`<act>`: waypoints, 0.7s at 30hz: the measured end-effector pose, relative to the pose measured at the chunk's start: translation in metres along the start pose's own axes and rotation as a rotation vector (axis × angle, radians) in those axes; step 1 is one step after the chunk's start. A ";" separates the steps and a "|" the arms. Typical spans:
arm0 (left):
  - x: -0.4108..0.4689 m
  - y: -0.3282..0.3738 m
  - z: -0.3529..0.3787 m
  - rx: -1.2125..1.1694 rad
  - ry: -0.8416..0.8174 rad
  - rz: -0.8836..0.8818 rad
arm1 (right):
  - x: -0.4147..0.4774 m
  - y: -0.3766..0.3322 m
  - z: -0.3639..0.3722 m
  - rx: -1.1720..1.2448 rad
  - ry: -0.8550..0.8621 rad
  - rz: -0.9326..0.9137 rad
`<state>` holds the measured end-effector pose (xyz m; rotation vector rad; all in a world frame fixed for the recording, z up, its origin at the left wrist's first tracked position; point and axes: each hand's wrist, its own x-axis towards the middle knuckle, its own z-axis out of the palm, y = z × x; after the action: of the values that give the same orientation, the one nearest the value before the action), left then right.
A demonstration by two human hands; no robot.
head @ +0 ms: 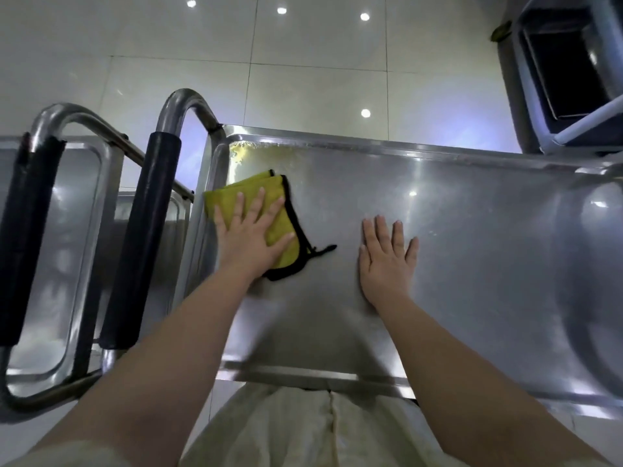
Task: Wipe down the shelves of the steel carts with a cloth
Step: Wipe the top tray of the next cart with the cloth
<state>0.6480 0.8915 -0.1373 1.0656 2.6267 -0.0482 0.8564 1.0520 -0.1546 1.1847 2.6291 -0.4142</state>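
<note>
A folded yellow cloth with black edging lies on the left part of the steel cart's top shelf. My left hand presses flat on the cloth with its fingers spread and straight. My right hand rests palm down on the bare steel to the right of the cloth, fingers straight, holding nothing. A wet or streaked patch shows near the shelf's far left corner.
A second steel cart stands to the left, with two tubular handles wrapped in black grips. A dark bin on a stand is at the upper right. White floor tiles lie beyond. A round steel shape sits at the right edge.
</note>
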 end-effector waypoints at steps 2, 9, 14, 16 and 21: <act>0.006 -0.024 -0.006 -0.004 -0.008 -0.062 | 0.000 -0.001 0.000 -0.015 0.003 -0.008; 0.034 0.007 -0.015 0.030 -0.021 -0.023 | 0.005 -0.004 0.005 -0.037 0.013 0.000; 0.051 0.110 -0.013 0.103 -0.081 0.357 | 0.004 -0.003 0.000 0.010 0.069 -0.038; 0.051 0.134 -0.007 0.110 -0.071 0.410 | 0.005 0.000 -0.007 0.204 0.115 -0.005; 0.050 0.134 -0.003 0.092 -0.024 0.391 | 0.041 0.005 -0.024 0.395 0.223 0.055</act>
<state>0.7053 1.0222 -0.1377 1.5785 2.3673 -0.0950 0.8316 1.0921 -0.1459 1.4927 2.7744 -0.8690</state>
